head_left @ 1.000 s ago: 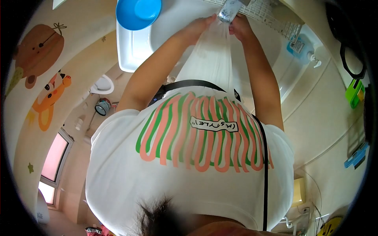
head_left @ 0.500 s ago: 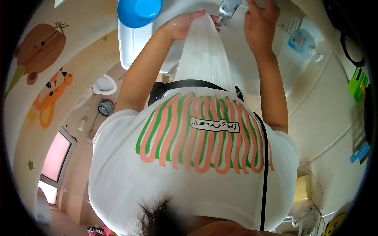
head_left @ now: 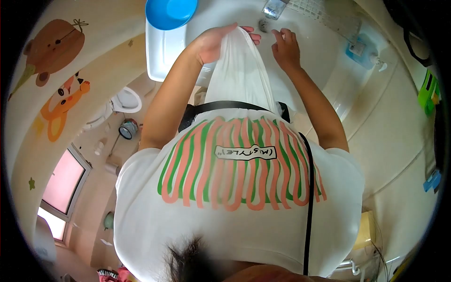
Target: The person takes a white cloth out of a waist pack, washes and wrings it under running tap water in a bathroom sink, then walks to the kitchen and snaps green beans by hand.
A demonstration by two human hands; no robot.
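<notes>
My left hand [head_left: 211,43] holds the lower end of the white T-shirt [head_left: 239,66], drawn forward from under a black strap [head_left: 235,101] over the sink. The cloth runs up between my thumb and fingers. Beside it, apart from the cloth, my right hand [head_left: 287,50] hovers above the white sink [head_left: 319,61], its fingers loosely bent and apart with nothing visible in them. Just ahead of the right fingertips lies the drain [head_left: 264,25], and beyond that stands the metal faucet [head_left: 275,8].
A blue basin [head_left: 171,13] rests on a white tub [head_left: 159,61] at the left. A pump bottle of blue liquid [head_left: 361,50] stands at the right rim, near a white rack [head_left: 310,9]. A toilet [head_left: 127,99] is farther left.
My right hand has come down and back from beside the faucet, toward the held cloth. My left hand has drawn slightly nearer, still holding the T-shirt. The drain now shows.
</notes>
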